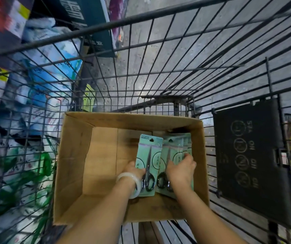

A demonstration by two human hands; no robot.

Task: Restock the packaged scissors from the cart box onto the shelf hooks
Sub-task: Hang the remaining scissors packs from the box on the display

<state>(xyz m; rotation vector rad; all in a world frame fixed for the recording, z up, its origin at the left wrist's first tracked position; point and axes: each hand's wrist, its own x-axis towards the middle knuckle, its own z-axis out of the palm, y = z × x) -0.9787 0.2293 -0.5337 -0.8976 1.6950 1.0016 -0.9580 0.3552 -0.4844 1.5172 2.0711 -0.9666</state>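
Both hands are down inside the cardboard box [74,155] sitting in the wire cart [158,80]. The left hand [134,170] has its fingers curled round the near left edge of one packaged scissors [149,155], a mint-green card with black-handled scissors on it, tilted up off the rest. The right hand [181,169] rests on the stack of scissor packs [178,147] just beside it, fingertips curled over the top pack, though I can't tell if it's actually gripping or just pressing. The stack sits toward the right side of the box; the left half shows bare cardboard floor. There's a pale bangle [132,182] on the left wrist. A black fold-down seat panel [250,155] hangs on the cart's right side, and blurry bagged goods [35,103] show through the wire on the left.
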